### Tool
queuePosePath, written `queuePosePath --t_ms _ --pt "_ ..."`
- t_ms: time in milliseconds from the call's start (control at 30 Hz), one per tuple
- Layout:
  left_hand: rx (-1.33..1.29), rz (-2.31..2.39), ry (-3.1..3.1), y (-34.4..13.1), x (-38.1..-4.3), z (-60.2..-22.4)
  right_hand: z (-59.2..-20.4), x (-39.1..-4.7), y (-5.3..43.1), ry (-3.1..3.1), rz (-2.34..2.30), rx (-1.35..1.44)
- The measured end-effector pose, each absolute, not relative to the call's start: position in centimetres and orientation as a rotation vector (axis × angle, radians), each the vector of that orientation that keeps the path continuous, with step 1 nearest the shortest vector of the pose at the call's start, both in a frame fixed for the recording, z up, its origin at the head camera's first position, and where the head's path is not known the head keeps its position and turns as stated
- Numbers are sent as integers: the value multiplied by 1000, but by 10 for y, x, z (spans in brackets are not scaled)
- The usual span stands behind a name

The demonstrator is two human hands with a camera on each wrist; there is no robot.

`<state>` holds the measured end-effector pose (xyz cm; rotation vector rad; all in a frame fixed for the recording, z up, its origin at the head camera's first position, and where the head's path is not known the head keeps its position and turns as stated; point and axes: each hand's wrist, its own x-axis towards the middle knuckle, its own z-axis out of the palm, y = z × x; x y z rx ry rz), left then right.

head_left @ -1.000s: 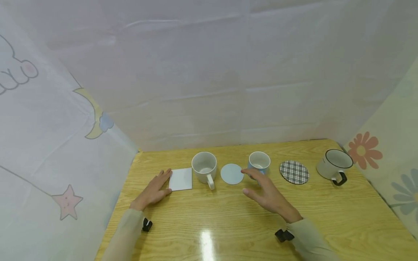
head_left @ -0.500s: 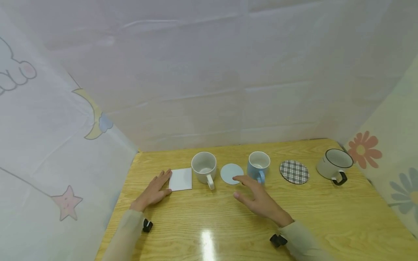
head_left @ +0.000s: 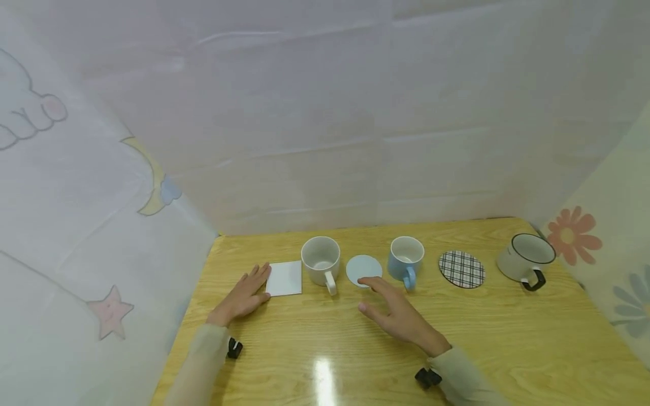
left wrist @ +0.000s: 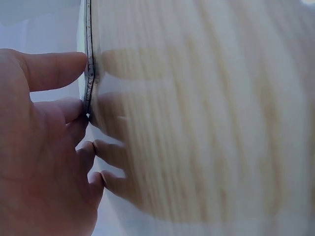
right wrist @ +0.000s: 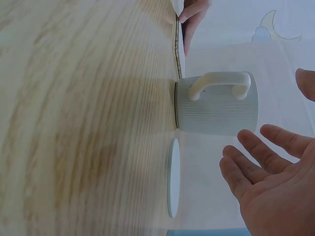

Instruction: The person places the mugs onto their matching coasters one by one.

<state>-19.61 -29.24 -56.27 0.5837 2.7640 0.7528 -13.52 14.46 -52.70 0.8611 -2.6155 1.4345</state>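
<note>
On the wooden table my left hand (head_left: 246,293) lies with extended fingers; thumb and index fingertips touch the left side of a white square coaster (head_left: 284,278). In the left wrist view, its thumb and fingertips meet the thin edge of that coaster (left wrist: 89,59). My right hand (head_left: 398,313) hovers above the table, fingers spread and relaxed, holding nothing. Its index fingertip overlaps the front of a pale blue round coaster (head_left: 363,268) in the head view. Between the two coasters stands a white mug (head_left: 313,275), its handle toward me; the right wrist view shows its ribbed side (right wrist: 216,113).
Right of the round coaster stands a light blue mug (head_left: 397,269). Further right lie a black-and-white plaid round coaster (head_left: 462,269) and a white mug with black rim and handle (head_left: 512,264). Printed cloth walls (head_left: 325,169) rise behind the table (head_left: 284,361) and at both sides.
My right hand has moved left and slightly toward me, away from the light blue mug, whose handle is now uncovered. The left hand stays at the square coaster.
</note>
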Motion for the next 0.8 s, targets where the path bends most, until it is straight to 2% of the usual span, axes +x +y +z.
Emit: queuePosePath --t_ms 800 --pt "557 692 2750 -288 -195 -555 -537 -141 131 -2618 1506 858"
